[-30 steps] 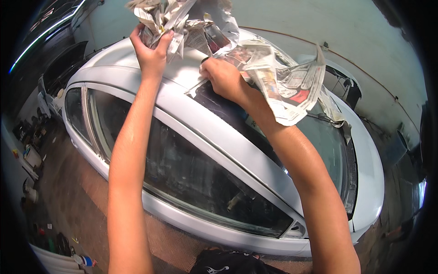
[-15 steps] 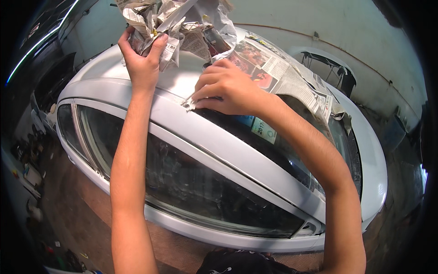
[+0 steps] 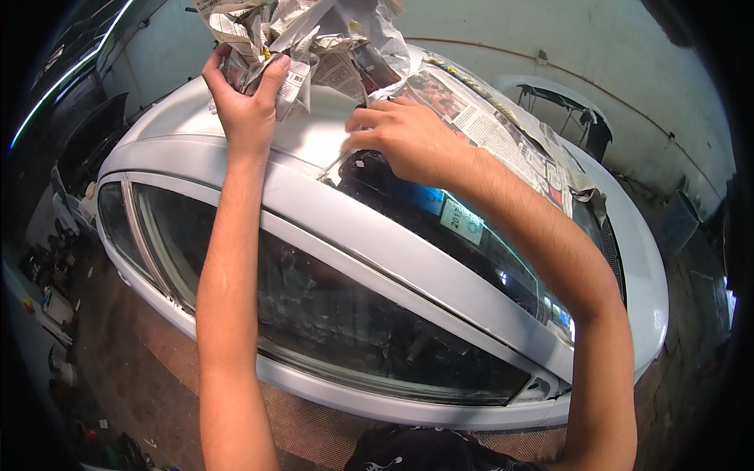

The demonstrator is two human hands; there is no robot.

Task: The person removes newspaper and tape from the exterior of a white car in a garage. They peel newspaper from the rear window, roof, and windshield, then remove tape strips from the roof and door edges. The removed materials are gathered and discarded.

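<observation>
Over the white car's roof, my left hand is closed round a bunch of crumpled newspaper with some pale sheeting in it. My right hand is at the top edge of the windshield, fingers curled in; what they grip, if anything, is hidden. Beyond that hand, a newspaper sheet lies along the far part of the windshield. The near part of the glass is bare, with a pale green sticker showing on it.
The car's side windows face me, close to my body. A loose white car panel stands by the pale wall. A bluish bin is at the far right. Assorted clutter lines the floor at left.
My right hand has moved up and away from the windshield's near corner. The newspaper sheet has shifted away, baring more glass. My left hand keeps its hold on the crumpled newspaper.
</observation>
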